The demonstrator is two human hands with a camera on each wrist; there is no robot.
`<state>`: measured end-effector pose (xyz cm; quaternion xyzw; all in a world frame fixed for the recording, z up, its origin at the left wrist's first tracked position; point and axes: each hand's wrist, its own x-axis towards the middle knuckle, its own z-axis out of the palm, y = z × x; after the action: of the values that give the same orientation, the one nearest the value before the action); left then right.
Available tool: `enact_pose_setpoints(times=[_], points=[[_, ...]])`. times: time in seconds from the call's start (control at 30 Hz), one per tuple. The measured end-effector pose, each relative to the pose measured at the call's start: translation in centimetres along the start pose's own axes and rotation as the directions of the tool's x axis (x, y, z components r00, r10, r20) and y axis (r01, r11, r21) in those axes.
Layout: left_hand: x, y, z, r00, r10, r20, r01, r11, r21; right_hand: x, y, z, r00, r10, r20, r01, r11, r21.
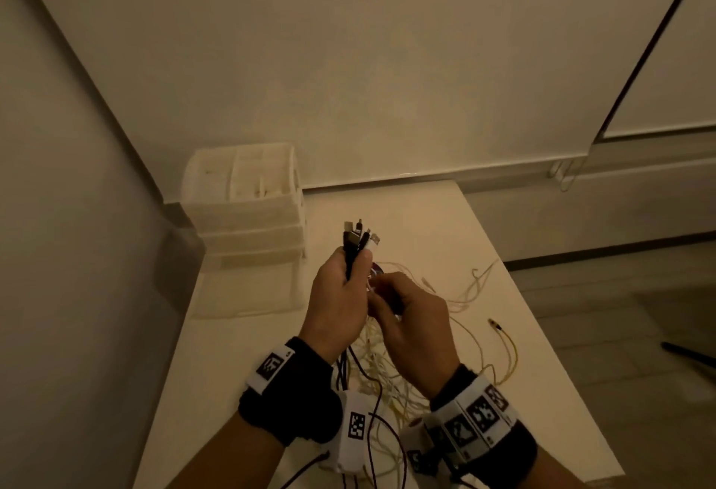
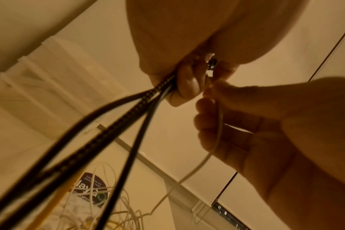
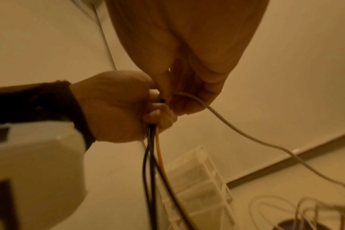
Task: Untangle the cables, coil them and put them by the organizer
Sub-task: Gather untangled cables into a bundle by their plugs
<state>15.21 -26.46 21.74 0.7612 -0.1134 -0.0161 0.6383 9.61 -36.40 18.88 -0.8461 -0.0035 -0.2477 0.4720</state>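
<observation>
My left hand (image 1: 341, 294) grips a bundle of cable ends (image 1: 358, 236) held upright above the table, plugs sticking out above the fist. Black, braided and yellow cables (image 2: 116, 129) hang down from that fist (image 3: 116, 107). My right hand (image 1: 410, 314) sits right beside it and pinches a thin white cable (image 3: 236, 129) close to the left fist; that cable (image 2: 207, 157) trails down to the tangle of white and yellow cables (image 1: 391, 372) on the table. The white plastic drawer organizer (image 1: 248, 201) stands at the table's far left corner.
The white table (image 1: 445, 225) ends at its right edge near a loose yellow cable (image 1: 507, 349). A dark round labelled object (image 2: 93, 191) lies under the tangle. Walls close in behind and on the left; the floor lies lower on the right.
</observation>
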Motion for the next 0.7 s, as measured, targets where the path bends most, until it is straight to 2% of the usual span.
enact_pose_setpoints(times=[0.07, 0.17, 0.3, 0.4, 0.47, 0.6, 0.7], points=[[-0.2, 0.6, -0.6, 0.999, 0.028, -0.02, -0.029, 0.996, -0.081, -0.5, 0.3, 1.3, 0.999, 0.032, 0.012, -0.033, 0.995, 0.092], [-0.2, 2.0, -1.7, 0.993, 0.104, -0.054, -0.111, 0.981, -0.159, -0.7, 1.6, 3.0, 0.998, -0.02, 0.066, 0.012, 0.992, 0.128], [-0.5, 4.2, -3.9, 0.961, 0.238, -0.141, -0.265, 0.941, -0.212, -0.2, 6.3, 4.1, 0.985, -0.013, 0.173, 0.007, 0.999, 0.032], [-0.9, 5.3, -5.7, 0.921, 0.328, -0.209, -0.357, 0.926, -0.123, 0.2, 9.2, 4.6, 0.961, 0.021, 0.274, -0.01, 0.999, -0.04], [-1.0, 5.9, -6.9, 0.912, 0.331, -0.243, -0.372, 0.916, -0.15, 0.6, 10.7, 4.6, 0.952, 0.084, 0.295, -0.067, 0.995, -0.067], [-1.3, 7.3, -8.8, 0.909, 0.33, -0.256, -0.402, 0.857, -0.322, 0.6, 13.4, 4.4, 0.926, 0.234, 0.296, -0.211, 0.972, -0.108], [-1.7, 6.7, -8.2, 0.952, 0.265, -0.154, -0.3, 0.91, -0.285, 2.4, 14.2, 3.9, 0.926, 0.29, 0.241, -0.271, 0.957, -0.107]])
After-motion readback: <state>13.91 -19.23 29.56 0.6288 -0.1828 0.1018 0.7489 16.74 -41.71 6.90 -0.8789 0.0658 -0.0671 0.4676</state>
